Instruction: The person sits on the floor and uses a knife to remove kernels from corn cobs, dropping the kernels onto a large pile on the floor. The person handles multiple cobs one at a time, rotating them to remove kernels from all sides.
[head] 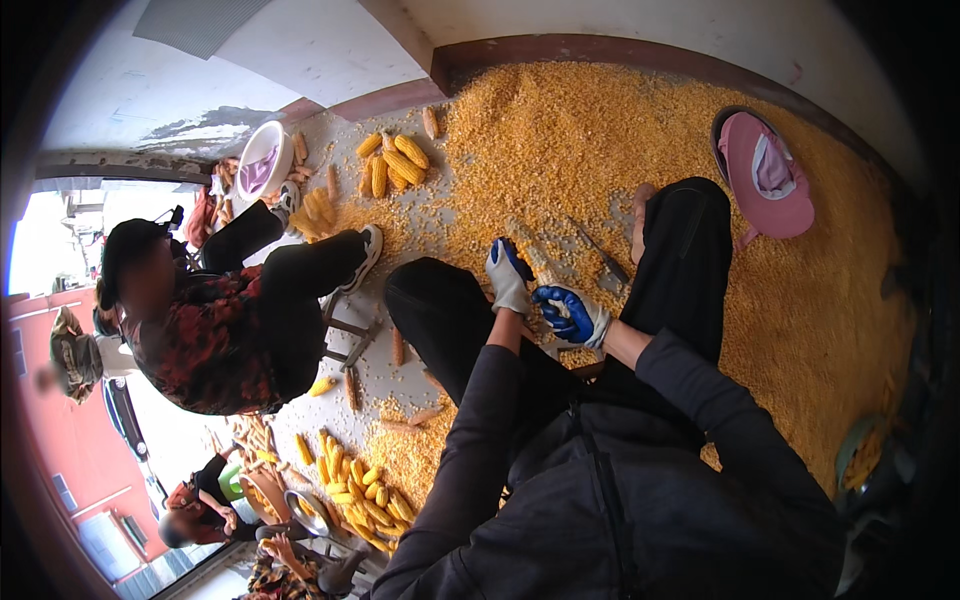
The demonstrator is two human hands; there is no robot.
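Note:
In the head view, my left hand (pixel 510 277), in a white glove with blue coating, is at the left side of a partly shelled corn cob (pixel 541 262); its fingers are partly hidden, so its grip is unclear. Wrapped around the cob's lower end is my right hand (pixel 573 313), gloved the same way. The cob slants upward between my knees, its bare part pale. Just right of it, a thin pointed tool with a dark handle (pixel 616 267) lies on the floor among loose kernels. A wide heap of corn kernels (pixel 555 135) spreads beyond my hands.
A pink cap (pixel 765 176) rests on a dark basin at the right. Whole corn ears (pixel 394 161) lie ahead, with a larger pile (pixel 367 495) at the lower left. A person (pixel 217 322) sits on a stool to the left; others sit farther back. A white basin (pixel 265 161) stands near the wall.

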